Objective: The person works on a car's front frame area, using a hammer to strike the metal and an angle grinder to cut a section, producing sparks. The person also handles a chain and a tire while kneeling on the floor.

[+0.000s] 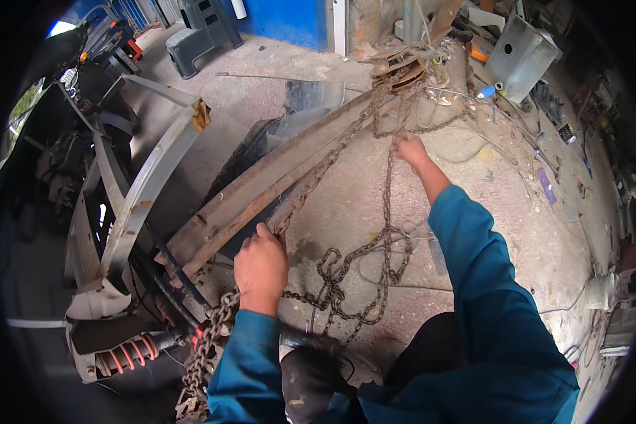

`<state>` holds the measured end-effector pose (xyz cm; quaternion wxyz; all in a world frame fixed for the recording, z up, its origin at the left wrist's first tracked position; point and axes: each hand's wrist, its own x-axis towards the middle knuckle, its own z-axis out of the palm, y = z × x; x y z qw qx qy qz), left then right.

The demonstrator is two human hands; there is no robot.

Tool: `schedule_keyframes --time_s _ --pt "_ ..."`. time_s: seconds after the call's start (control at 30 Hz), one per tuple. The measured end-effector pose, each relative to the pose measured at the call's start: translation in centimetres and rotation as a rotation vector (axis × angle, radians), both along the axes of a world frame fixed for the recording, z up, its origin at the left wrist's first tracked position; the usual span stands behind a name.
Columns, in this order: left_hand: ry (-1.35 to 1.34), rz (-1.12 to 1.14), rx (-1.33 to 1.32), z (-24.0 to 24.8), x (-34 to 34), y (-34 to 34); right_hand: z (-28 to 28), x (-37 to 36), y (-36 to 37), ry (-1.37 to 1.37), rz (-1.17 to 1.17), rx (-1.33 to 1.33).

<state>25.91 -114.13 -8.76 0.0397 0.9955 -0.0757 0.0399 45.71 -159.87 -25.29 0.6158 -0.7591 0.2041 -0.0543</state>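
A rusty chain (330, 157) runs slantwise from a rusted metal piece (401, 71) at the far end down to my left hand (261, 270), which is closed around it. Past that hand, a thicker bundle of chain (208, 346) hangs beside the vehicle frame. My right hand (408, 150), arm stretched forward, is closed on a hanging strand of chain (386, 205) near the rusted piece. Between my arms, loose chain loops (339, 279) lie heaped on the floor in front of my knees.
A long rusty steel beam (261, 180) lies under the slanting chain. At left stands a bare metal vehicle frame (145, 187) with an orange coil spring (131, 353). A grey step stool (205, 42) is at the back. A metal box (523, 56), cables and scrap line the right.
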Motion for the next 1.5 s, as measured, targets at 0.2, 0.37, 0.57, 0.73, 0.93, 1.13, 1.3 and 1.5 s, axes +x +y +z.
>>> schedule_keyframes --time_s 0.2,0.37,0.57,0.73,0.93,1.13,1.3,1.5 --pt "0.007 0.005 0.007 0.3 0.1 0.1 -0.1 9.6 1.6 0.122 -0.236 -0.615" --pt "0.032 0.002 0.012 0.5 0.3 -0.1 -1.8 15.0 -2.7 0.152 -0.259 -0.616" --pt "0.015 -0.026 -0.016 0.7 0.5 -0.2 -2.9 17.6 -5.2 -0.018 -0.310 -0.087" --pt "0.004 -0.017 -0.006 0.4 0.5 -0.3 -3.4 19.7 -4.7 0.014 -0.188 0.153" --pt "0.040 -0.022 -0.009 0.5 0.6 -0.1 -5.7 23.3 -1.4 -0.163 -0.179 -0.571" --pt "0.020 -0.023 -0.030 0.4 0.6 -0.1 -5.3 17.9 1.3 -0.186 -0.441 -0.544" --pt "0.026 -0.004 -0.014 0.1 0.4 0.1 0.7 12.7 3.0 -0.157 -0.337 -0.295" --pt "-0.011 0.006 -0.004 -0.3 0.4 0.1 6.9 3.0 9.1 -0.086 -0.183 0.403"
